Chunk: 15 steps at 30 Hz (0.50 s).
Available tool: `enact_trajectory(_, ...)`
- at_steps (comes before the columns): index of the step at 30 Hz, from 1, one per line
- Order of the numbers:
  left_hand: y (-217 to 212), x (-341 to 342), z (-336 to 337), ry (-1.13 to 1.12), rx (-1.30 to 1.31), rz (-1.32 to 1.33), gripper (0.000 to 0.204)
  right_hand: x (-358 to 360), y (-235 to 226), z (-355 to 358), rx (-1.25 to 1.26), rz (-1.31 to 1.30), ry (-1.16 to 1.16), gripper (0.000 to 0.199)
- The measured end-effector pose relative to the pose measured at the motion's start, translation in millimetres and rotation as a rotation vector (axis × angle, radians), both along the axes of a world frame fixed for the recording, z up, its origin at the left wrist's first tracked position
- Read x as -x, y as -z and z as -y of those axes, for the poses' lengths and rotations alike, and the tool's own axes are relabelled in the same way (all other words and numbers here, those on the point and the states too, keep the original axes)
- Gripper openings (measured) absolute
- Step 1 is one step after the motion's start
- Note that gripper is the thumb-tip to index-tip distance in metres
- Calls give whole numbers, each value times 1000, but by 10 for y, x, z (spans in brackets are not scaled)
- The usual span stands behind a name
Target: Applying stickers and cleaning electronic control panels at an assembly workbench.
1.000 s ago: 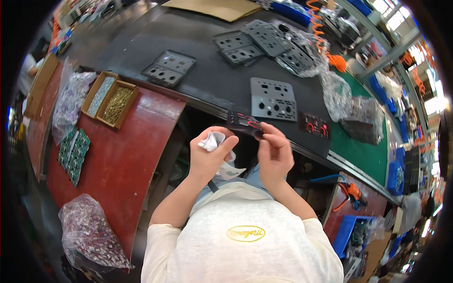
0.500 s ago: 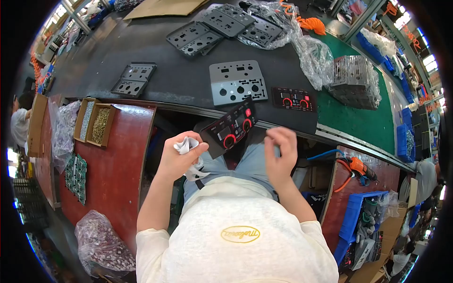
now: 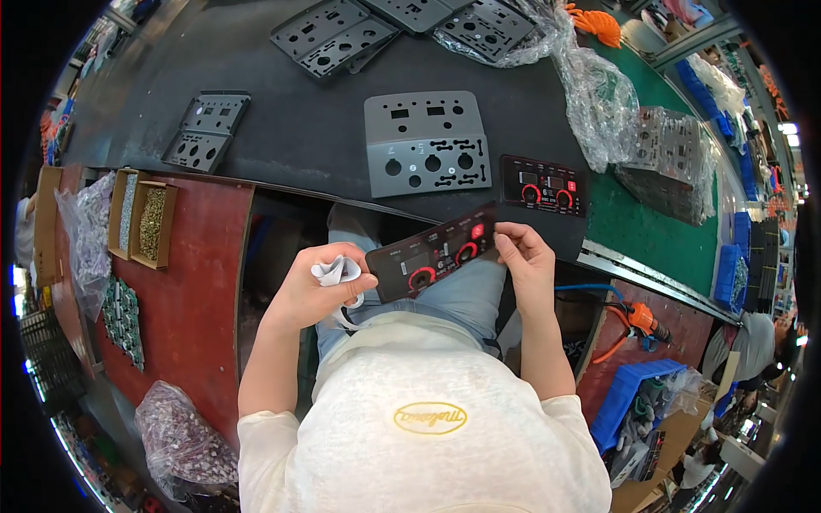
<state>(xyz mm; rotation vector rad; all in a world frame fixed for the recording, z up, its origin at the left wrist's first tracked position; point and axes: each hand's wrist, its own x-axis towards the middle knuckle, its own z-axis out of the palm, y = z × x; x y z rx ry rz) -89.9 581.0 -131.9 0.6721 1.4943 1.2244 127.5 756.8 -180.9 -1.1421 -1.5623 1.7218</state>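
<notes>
Above my lap I hold a black control-panel faceplate with red rings and cutouts, tilted up toward its right end. My left hand grips its left end, with a crumpled strip of white backing paper also tucked in the fingers. At the other end, my right hand pinches the upper right corner between thumb and fingers. Just beyond, a grey metal housing plate with round and slotted holes lies on the dark bench. Beside it on the right rests a second black faceplate.
Several grey metal plates are piled at the back, another lies left. Plastic-wrapped plates stand on the green mat. Screw boxes and green circuit boards sit left; an orange power screwdriver and a blue bin right.
My right hand has closed on the faceplate's right end, where it was apart before. The faceplate has come down and levelled somewhat. The whole view has shifted slightly.
</notes>
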Motion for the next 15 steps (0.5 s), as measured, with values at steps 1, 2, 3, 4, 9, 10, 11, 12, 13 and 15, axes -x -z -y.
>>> enact_trajectory(1,13,24,-23,20,-8,25,11,16,10,-26,23,-42,-7,16)
enact_trajectory(2,28,37,-39,16,-4,28,11,29,16,-53,46,-84,-13,16)
enact_trajectory(3,42,48,-54,8,-23,48,11,28,17,-81,50,-82,-16,16)
enact_trajectory(4,54,56,-61,-1,-42,69,11,10,12,-104,82,-82,-38,15)
enact_trajectory(9,58,190,-101,-45,-27,12,9,51,-82,-189,139,-175,-63,15)
enact_trajectory(10,63,212,-113,-60,-49,-10,9,87,-126,-210,143,-190,-65,15)
enact_trajectory(11,62,236,-136,-62,-48,-8,9,124,-165,-235,148,-205,-67,15)
enact_trajectory(12,53,261,-173,-94,-40,-16,9,162,-195,-266,149,-203,-69,15)
enact_trajectory(13,42,291,-219,-125,-31,-23,8,208,-220,-306,147,-227,-65,15)
enact_trajectory(15,32,337,-323,-166,-49,-11,8,311,-259,-385,148,-248,-65,15)
